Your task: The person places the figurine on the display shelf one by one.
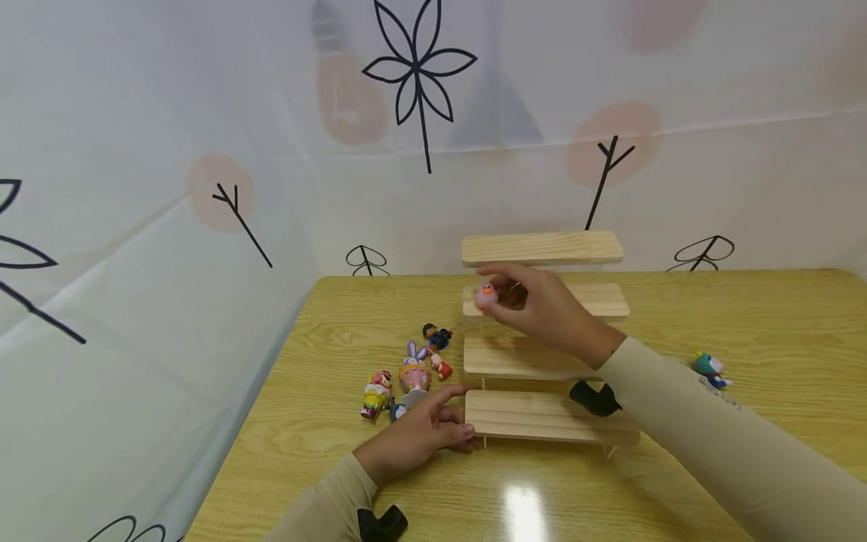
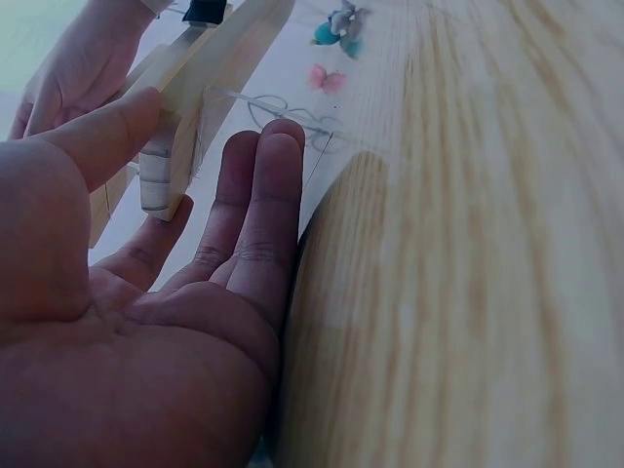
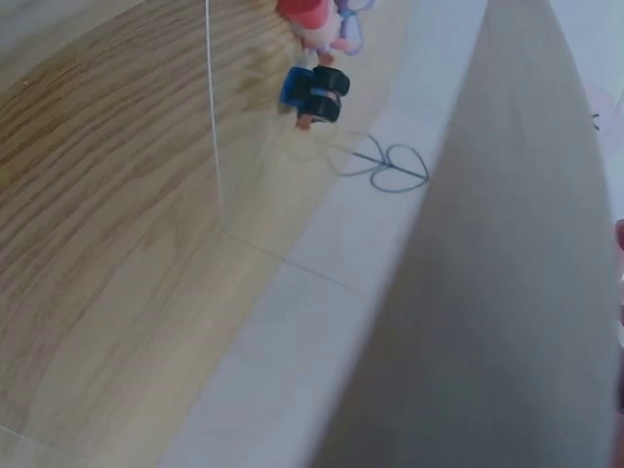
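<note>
A small pink toy duck point(image 1: 485, 296) with an orange beak is pinched between the thumb and fingers of my right hand point(image 1: 545, 307). That hand is in front of the second step from the top of a tiered wooden display stand point(image 1: 535, 415). At the left end of the bottom step, my left hand point(image 1: 421, 435) holds the plank between thumb and index finger. In the left wrist view, the other fingers of this hand point(image 2: 195, 312) extend past the plank end point(image 2: 156, 180). The right wrist view barely shows the right hand, at its right edge.
Left of the stand lie several toy figures: a bunny in a pink pot point(image 1: 415, 375), a yellow-dressed figure point(image 1: 376, 394) and a dark-haired figure point(image 1: 436, 336) among them. A green-headed figure point(image 1: 710, 369) lies to the right. A patterned cloth point(image 1: 271, 113) hangs behind the wooden table point(image 1: 765, 316).
</note>
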A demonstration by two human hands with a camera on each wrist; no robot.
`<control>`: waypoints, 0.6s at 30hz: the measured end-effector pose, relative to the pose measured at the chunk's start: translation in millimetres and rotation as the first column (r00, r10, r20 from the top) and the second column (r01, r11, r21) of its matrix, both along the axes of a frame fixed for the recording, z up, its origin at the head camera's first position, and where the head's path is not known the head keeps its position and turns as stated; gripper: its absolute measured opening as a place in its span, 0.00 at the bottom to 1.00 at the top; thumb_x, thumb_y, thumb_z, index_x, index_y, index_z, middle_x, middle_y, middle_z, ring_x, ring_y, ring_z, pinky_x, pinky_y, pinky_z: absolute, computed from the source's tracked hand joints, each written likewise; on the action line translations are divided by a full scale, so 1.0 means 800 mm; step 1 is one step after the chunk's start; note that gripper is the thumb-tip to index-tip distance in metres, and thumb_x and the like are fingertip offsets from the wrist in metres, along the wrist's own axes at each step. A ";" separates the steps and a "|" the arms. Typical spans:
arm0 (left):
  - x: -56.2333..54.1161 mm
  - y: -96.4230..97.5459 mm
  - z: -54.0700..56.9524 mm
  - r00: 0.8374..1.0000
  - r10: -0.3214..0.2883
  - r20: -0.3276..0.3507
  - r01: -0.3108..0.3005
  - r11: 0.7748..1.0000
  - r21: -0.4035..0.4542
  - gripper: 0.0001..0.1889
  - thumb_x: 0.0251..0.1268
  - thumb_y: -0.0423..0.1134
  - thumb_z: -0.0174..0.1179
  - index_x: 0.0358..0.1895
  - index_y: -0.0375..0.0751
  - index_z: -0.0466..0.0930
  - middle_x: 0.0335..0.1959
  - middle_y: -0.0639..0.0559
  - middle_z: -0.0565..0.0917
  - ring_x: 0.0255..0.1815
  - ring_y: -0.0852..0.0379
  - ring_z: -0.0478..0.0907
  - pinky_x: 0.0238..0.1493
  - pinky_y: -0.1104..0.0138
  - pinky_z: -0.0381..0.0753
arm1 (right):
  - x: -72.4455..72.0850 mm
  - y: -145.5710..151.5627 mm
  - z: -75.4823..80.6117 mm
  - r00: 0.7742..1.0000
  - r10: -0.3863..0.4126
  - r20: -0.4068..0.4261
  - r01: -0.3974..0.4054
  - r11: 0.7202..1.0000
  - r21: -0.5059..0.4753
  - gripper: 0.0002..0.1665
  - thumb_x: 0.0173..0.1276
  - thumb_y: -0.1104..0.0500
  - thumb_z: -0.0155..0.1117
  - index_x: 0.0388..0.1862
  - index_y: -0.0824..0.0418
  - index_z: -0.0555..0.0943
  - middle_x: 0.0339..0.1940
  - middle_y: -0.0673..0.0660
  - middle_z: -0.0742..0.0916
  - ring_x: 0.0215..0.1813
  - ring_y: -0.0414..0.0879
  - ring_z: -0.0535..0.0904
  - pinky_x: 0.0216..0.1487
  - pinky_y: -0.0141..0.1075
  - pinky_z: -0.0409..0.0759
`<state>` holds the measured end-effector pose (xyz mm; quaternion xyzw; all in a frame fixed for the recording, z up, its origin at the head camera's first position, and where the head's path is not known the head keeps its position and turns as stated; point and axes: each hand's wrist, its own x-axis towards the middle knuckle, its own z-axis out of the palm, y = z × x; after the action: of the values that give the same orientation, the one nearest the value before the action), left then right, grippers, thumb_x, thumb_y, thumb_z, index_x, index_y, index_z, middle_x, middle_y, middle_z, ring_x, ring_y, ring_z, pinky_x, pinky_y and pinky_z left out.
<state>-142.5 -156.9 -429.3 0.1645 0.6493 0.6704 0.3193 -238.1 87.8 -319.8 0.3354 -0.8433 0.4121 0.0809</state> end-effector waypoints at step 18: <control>0.000 0.000 0.000 1.000 0.001 -0.006 -0.002 1.000 -0.019 0.33 0.76 0.41 0.56 0.79 0.51 0.53 0.47 0.47 0.82 0.52 0.50 0.85 0.59 0.60 0.83 | 0.003 0.010 0.007 1.000 0.003 -0.006 -0.003 0.999 0.037 0.29 0.70 0.55 0.68 0.69 0.56 0.75 0.46 0.53 0.87 0.43 0.42 0.84 0.44 0.36 0.85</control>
<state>-142.5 -156.8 -429.4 0.1630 0.6566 0.6640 0.3184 -236.1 95.6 -314.4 0.3393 -0.8501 0.3955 0.0765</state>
